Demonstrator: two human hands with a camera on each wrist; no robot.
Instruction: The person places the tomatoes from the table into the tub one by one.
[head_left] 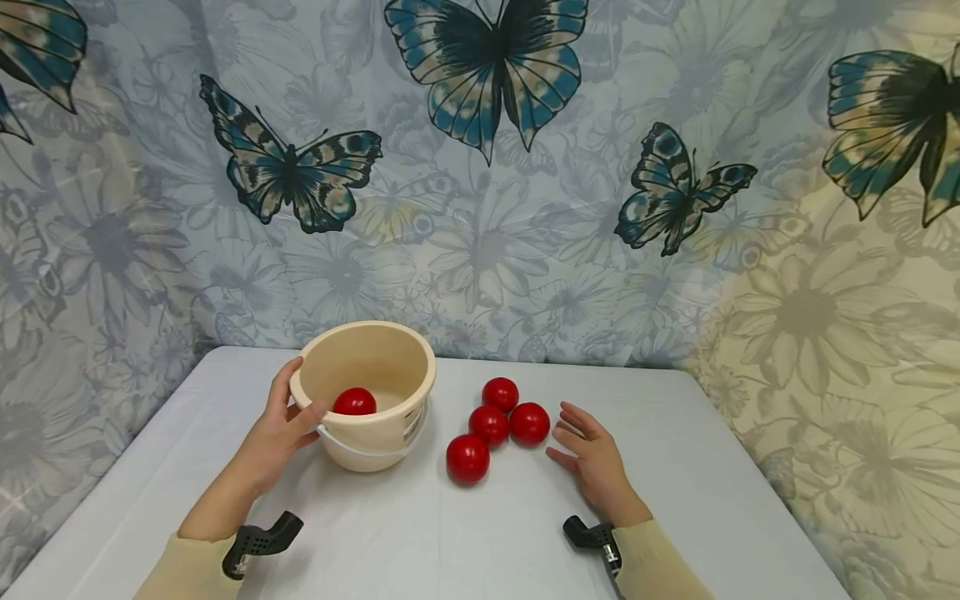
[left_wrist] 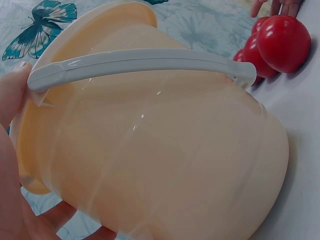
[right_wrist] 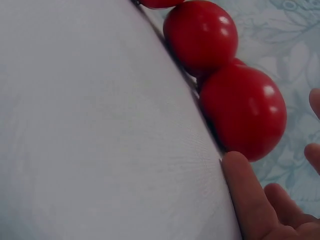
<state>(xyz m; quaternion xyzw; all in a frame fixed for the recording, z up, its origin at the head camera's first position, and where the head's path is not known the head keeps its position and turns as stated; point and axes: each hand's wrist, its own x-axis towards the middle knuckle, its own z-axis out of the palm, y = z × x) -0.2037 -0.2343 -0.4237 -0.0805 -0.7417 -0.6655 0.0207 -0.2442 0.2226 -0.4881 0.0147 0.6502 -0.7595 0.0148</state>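
Observation:
A cream bucket with a pale grey handle stands on the left half of the table. My left hand holds it at the left side, thumb by the rim and fingers against the outer wall. Inside the bucket lies one red ball. Several more red balls lie grouped to the bucket's right, the nearest ball toward the front. My right hand is just right of the rightmost ball, its fingers loosely spread and holding nothing. In the right wrist view, the thumb is close to a ball.
A white cloth covers the table. Behind it hangs a blue-grey curtain printed with butterflies and flowers. Each wrist carries a black camera mount, one on the left wrist and one on the right wrist.

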